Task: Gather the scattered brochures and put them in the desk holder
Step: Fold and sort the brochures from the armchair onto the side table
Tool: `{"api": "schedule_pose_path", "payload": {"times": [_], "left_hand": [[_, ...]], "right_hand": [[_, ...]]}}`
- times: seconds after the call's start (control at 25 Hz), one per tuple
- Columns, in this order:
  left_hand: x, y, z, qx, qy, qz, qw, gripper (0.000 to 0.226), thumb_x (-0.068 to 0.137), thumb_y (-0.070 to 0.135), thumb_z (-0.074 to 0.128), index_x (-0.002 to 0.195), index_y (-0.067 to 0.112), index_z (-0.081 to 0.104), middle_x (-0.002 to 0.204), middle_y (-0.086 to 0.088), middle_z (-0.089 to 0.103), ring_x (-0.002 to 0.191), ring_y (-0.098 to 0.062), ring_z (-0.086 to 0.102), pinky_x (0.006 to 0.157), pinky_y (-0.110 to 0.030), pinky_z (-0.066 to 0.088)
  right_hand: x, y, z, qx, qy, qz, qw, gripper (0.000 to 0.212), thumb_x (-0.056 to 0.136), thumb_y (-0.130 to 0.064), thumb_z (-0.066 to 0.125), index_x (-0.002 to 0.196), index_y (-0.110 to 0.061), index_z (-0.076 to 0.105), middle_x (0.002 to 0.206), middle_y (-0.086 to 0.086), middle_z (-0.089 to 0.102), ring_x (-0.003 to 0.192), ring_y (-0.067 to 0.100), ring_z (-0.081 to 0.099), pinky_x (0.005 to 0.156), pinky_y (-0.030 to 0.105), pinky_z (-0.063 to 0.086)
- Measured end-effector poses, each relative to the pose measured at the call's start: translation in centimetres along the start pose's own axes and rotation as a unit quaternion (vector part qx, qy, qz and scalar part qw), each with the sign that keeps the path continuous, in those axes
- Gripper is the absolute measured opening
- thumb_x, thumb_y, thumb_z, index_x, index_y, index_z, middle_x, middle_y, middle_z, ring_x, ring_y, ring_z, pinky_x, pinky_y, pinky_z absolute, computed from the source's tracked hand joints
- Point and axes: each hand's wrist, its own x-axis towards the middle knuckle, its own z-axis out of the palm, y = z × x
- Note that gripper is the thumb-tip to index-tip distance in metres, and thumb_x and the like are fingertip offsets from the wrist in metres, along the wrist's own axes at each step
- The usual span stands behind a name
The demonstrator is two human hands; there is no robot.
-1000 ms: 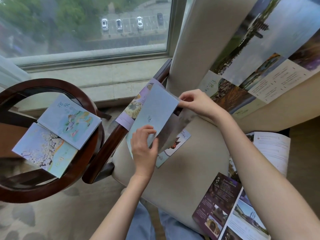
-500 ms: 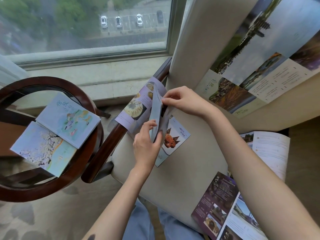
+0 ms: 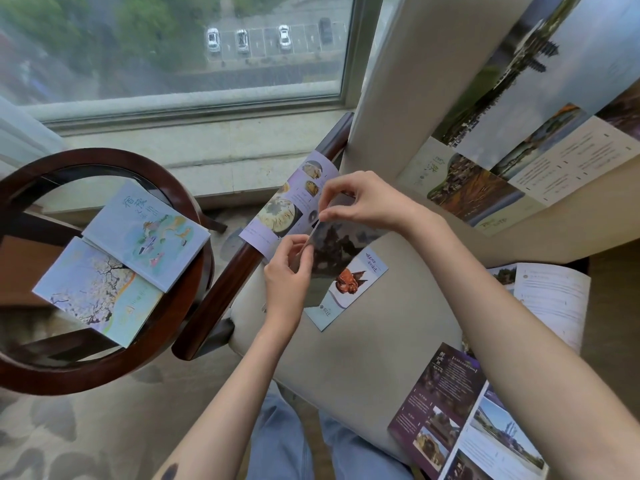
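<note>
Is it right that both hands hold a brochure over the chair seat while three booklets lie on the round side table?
Not quite. In the head view, the left hand and right hand do hold a brochure over the chair seat, but only two booklets lie on the round side table.

Single head view; looks steeply down, close over chair seat (image 3: pixel 363 341) (wide-angle); window (image 3: pixel 173 46) ahead

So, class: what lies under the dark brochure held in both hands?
Under the dark brochure, pinched by the left hand and right hand, a crab leaflet lies on the chair seat. Its upper-left part is covered.
</note>
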Motion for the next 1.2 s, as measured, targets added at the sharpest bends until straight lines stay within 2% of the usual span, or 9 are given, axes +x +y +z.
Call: {"api": "schedule_pose_path", "payload": {"times": [0.12, 0.36, 0.52, 0.64, 0.76, 0.84, 0.96, 1.04, 1.2], "left_hand": [[0.1, -0.2, -0.6, 0.023, -0.006, 0.012, 1.0, 0.006, 0.089, 0.019, 0.061, 0.088, 0.022, 0.066, 0.08, 0.016, 0.066, 0.076, 0.007, 0.061, 0.067, -0.011, 0.047], [-1.5, -2.8, -2.9, 0.055, -0.035, -0.05, 0.997, 0.018, 0.092, 0.024, 0.054, 0.083, 0.015, 0.067, 0.075, 0.002, 0.068, 0.067, -0.004, 0.063, 0.067, -0.031, 0.047], [-1.7, -3.6, -4.2, 0.081, -0.084, -0.061, 0.991, 0.022, 0.093, 0.027, 0.052, 0.076, 0.018, 0.063, 0.068, -0.003, 0.063, 0.063, -0.007, 0.053, 0.064, -0.031, 0.041], [-1.1, -2.8, -4.7, 0.114, -0.119, -0.05, 0.985, 0.018, 0.09, 0.042, 0.051, 0.083, 0.029, 0.062, 0.073, 0.016, 0.062, 0.072, 0.001, 0.055, 0.064, -0.015, 0.04], [0.0, -1.4, -4.4, 0.055, -0.09, -0.028, 0.994, 0.016, 0.091, 0.034, 0.053, 0.095, 0.026, 0.066, 0.086, 0.013, 0.069, 0.083, 0.001, 0.062, 0.071, -0.014, 0.046], [0.3, -0.7, -4.6, 0.061, -0.057, 0.001, 0.996, 0.016, 0.093, 0.024, 0.051, 0.087, 0.022, 0.066, 0.079, 0.011, 0.067, 0.077, -0.002, 0.06, 0.071, -0.023, 0.047], [0.6, -0.9, -6.0, 0.029, 0.028, -0.01, 0.999, 0.019, 0.095, 0.017, 0.049, 0.081, 0.013, 0.062, 0.075, -0.003, 0.064, 0.074, -0.021, 0.061, 0.067, -0.037, 0.048], [0.8, -1.3, -7.3, -0.001, 0.08, -0.01, 0.997, 0.02, 0.095, 0.017, 0.048, 0.082, 0.011, 0.061, 0.074, 0.0, 0.062, 0.072, -0.015, 0.059, 0.066, -0.034, 0.047], [1.0, -1.1, -8.4, -0.022, 0.151, -0.03, 0.988, 0.029, 0.097, 0.016, 0.045, 0.068, 0.016, 0.053, 0.062, 0.005, 0.046, 0.057, 0.003, 0.042, 0.056, -0.015, 0.034]], "right_hand": [[0.2, -0.1, 0.4, 0.008, 0.044, 0.007, 0.999, 0.007, 0.08, -0.023, 0.069, 0.076, -0.017, 0.068, 0.081, -0.006, 0.067, 0.083, 0.012, 0.06, 0.079, 0.029, 0.046], [0.9, 1.0, -3.0, 0.017, 0.186, 0.053, 0.981, 0.008, 0.079, -0.022, 0.071, 0.073, -0.027, 0.067, 0.073, -0.02, 0.061, 0.07, -0.011, 0.054, 0.063, -0.001, 0.038], [1.2, 0.6, -1.9, 0.008, 0.16, 0.064, 0.985, 0.003, 0.08, -0.021, 0.069, 0.078, -0.022, 0.068, 0.076, -0.012, 0.063, 0.071, -0.006, 0.053, 0.062, 0.001, 0.037], [1.6, -0.9, -0.7, -0.004, 0.063, 0.031, 0.998, 0.006, 0.079, -0.022, 0.069, 0.075, -0.021, 0.066, 0.073, -0.012, 0.061, 0.071, -0.001, 0.052, 0.062, 0.002, 0.036], [2.1, -2.4, 1.5, -0.027, -0.033, -0.003, 0.999, 0.005, 0.079, -0.025, 0.069, 0.076, -0.023, 0.065, 0.078, -0.006, 0.064, 0.071, 0.0, 0.051, 0.065, 0.009, 0.038], [2.4, -2.7, 2.3, -0.01, -0.022, -0.02, 1.0, 0.007, 0.078, -0.026, 0.07, 0.082, -0.023, 0.065, 0.084, -0.003, 0.065, 0.071, -0.002, 0.05, 0.067, 0.012, 0.039], [2.3, -1.5, 1.2, 0.04, 0.038, 0.017, 0.998, 0.011, 0.078, -0.027, 0.072, 0.083, -0.023, 0.064, 0.077, -0.005, 0.063, 0.067, -0.002, 0.052, 0.069, 0.016, 0.043], [2.2, -0.7, 0.6, 0.071, 0.046, 0.043, 0.996, 0.01, 0.079, -0.027, 0.072, 0.079, -0.017, 0.067, 0.077, -0.002, 0.068, 0.07, 0.001, 0.058, 0.07, 0.019, 0.046], [2.9, -1.7, 3.0, 0.196, 0.066, 0.066, 0.976, 0.01, 0.087, -0.021, 0.064, 0.077, -0.019, 0.063, 0.072, -0.008, 0.064, 0.055, -0.005, 0.059, 0.053, 0.011, 0.047]]}}
